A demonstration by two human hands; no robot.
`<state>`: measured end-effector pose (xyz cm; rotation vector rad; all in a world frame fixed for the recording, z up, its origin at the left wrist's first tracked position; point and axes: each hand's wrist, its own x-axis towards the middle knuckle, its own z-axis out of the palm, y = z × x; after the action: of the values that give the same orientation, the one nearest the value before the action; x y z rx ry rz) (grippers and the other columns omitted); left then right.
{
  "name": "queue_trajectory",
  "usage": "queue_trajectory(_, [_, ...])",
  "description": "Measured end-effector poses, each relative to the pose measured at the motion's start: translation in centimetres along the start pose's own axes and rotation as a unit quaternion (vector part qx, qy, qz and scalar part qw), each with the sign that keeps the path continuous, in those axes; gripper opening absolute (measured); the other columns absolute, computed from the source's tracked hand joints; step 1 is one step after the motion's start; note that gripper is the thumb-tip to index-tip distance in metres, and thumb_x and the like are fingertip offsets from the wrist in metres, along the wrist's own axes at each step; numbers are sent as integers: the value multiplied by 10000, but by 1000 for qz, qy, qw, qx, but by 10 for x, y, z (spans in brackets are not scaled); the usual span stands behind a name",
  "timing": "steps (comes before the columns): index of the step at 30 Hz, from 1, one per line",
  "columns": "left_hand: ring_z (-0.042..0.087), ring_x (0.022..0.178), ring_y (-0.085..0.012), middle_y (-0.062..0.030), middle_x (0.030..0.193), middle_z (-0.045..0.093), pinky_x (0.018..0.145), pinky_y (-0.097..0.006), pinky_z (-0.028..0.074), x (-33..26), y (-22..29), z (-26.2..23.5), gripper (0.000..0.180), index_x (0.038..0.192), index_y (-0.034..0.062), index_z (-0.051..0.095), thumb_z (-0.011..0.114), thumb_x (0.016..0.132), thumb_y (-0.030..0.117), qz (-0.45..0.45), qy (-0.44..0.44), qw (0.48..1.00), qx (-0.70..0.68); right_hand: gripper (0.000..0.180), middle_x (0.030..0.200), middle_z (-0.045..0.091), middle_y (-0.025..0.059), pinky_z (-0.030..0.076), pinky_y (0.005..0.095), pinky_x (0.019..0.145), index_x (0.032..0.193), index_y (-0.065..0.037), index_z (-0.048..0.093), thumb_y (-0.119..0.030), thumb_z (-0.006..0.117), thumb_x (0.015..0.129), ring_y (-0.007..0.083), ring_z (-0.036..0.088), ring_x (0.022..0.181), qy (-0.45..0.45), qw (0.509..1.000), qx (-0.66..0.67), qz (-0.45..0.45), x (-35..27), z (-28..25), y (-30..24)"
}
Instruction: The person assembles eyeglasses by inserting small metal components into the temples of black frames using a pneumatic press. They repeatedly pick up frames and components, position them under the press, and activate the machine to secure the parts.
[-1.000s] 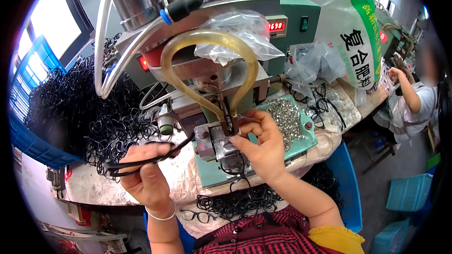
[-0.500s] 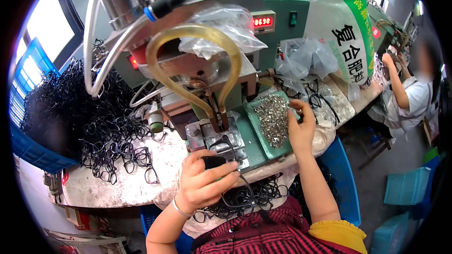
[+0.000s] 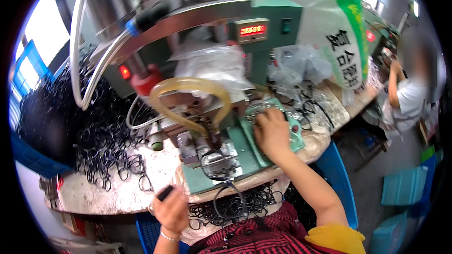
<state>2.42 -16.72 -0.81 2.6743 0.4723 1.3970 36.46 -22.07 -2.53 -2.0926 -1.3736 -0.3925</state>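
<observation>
My left hand is off the machine at the lower left, smeared by motion, with its fingers partly curled. A black piece shows at a fingertip; I cannot tell whether it is worn or held. A black eyeglass frame lies with one rim on the metal fixture under the machine's pointed tips, its other rim over the front edge. My right hand reaches into the green tray with bent fingers close together on the small silvery metal pieces. Its fingertips are blurred.
A green machine with a lit red display stands over the fixture, a yellowish hose looping in front. Many black frames heap at left by a blue crate. More frames lie across my lap. A person works at right.
My left hand has let go of the eyeglass frame and drawn back down and left. The frame stays at the fixture. My right hand has moved from the tray's right edge onto the metal pieces.
</observation>
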Motion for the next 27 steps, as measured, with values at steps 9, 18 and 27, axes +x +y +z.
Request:
queue_trajectory(9, [673, 769, -270, -107, 885, 705, 677, -341, 523, -18, -146, -67, 83, 946, 49, 714, 675, 893, 99, -321, -114, 933, 113, 140, 1263, 596, 189, 467, 457, 912, 913, -61, 683, -113, 723, 789, 365, 523, 1251, 16, 999, -17, -33, -14, -11, 14])
queue_trajectory(18, [657, 774, -371, -198, 830, 669, 677, -438, 524, -57, -178, -3, 398, 891, 21, 607, 808, 712, 315, -399, -132, 863, 280, 132, 1259, 606, 156, 481, 456, 869, 813, -52, 674, -153, 747, 771, 355, 531, 1230, 28, 999, -6, 31, -11, -5, 7])
queue_trajectory(27, [688, 746, -289, -111, 792, 722, 686, -397, 540, 4, -210, -60, 165, 813, 109, 763, 729, 669, 182, -264, -538, 786, 150, 94, 966, 716, 78, 504, 266, 776, 965, -2, 724, -46, 688, 889, 142, 659, 831, 104, 914, 314, 234, -20, -22, 8])
